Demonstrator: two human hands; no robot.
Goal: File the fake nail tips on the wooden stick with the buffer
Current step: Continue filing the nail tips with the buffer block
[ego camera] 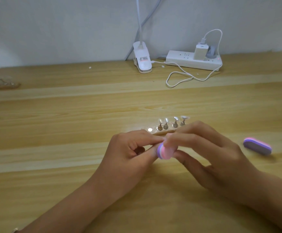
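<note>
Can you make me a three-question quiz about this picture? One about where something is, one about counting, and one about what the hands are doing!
1. Where is the spare buffer?
A. On the table, right of the hands
B. On the power strip
C. Under the lamp clip

2. How many nail stands are upright on the wooden stick?
A. One
B. Four
C. Nine

3. What is the right hand doing?
A. Lying flat, empty
B. Holding a buffer
C. Pulling the cable

Answers:
1 A, it lies alone on the wood.
2 B, four stand in a row.
3 B, its fingers pinch the pink and purple block, which meets the left hand.
</note>
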